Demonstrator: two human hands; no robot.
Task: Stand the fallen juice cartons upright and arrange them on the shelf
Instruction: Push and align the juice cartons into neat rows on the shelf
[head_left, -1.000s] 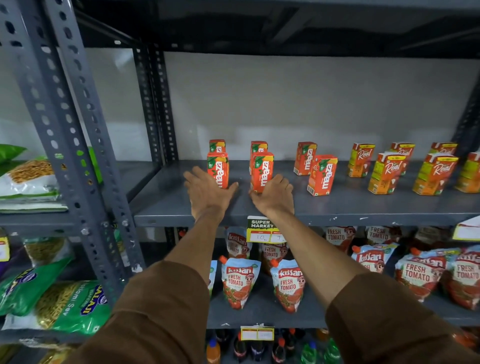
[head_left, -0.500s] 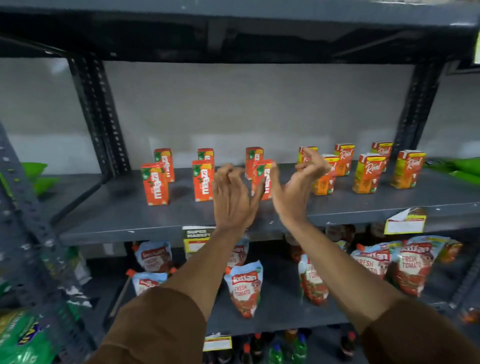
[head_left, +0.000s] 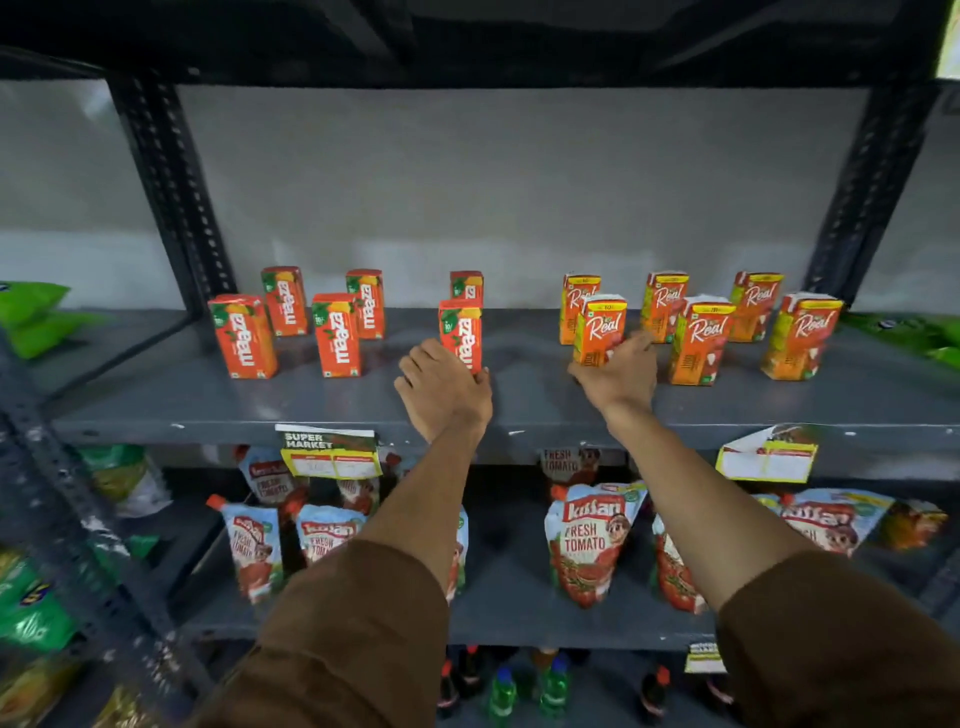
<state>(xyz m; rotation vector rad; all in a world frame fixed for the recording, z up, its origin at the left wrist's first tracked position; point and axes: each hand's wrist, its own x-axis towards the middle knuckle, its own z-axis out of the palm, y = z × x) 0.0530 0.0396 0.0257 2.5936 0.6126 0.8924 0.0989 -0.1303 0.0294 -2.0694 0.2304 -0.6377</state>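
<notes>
Two groups of juice cartons stand upright on the grey shelf (head_left: 519, 405): several red Maaza cartons (head_left: 243, 336) on the left and several orange Real cartons (head_left: 797, 338) on the right. My left hand (head_left: 441, 387) wraps the base of the front Maaza carton (head_left: 461, 327) near the middle, thumb on its right side. Another Maaza carton (head_left: 466, 285) stands behind it. My right hand (head_left: 621, 376) holds the lower part of the leftmost front Real carton (head_left: 600, 327), with fingers on both of its sides. No carton in view lies on its side.
Dark slotted uprights (head_left: 171, 197) frame the bay. Price tags (head_left: 332, 452) hang off the shelf's front edge. Tomato ketchup pouches (head_left: 587, 540) fill the shelf below, bottles (head_left: 501, 691) stand under those, and green packets (head_left: 31, 317) lie in the neighbouring bays.
Both hands have come down from being raised with fingers loose in front of the shelf. The left now grips a Maaza carton, the right a Real carton further right.
</notes>
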